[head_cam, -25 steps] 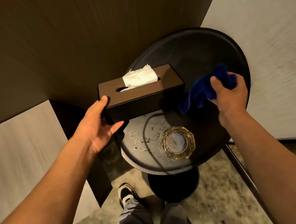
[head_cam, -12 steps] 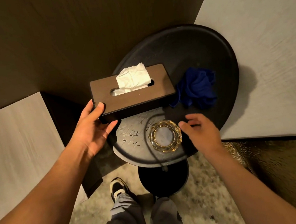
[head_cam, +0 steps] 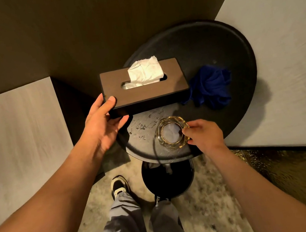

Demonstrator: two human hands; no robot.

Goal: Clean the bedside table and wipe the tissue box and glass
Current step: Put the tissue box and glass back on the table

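Grey trousers [head_cam: 127, 222], dark sneaker [head_cam: 119, 184], speckled carpet [head_cam: 215, 210], dark wall panel [head_cam: 59, 30]

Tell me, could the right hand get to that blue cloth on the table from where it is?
Probably yes. The blue cloth lies loose on the table, just beyond the right hand, with nothing between them. But the fingers are on the glass, so it would have to let go first.

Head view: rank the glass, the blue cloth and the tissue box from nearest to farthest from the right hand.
1. Glass: the right hand has its fingers on the rim, at the table's near edge.
2. Blue cloth: bunched on the table, just beyond the hand.
3. Tissue box: farther left, held at its left end by the left hand.
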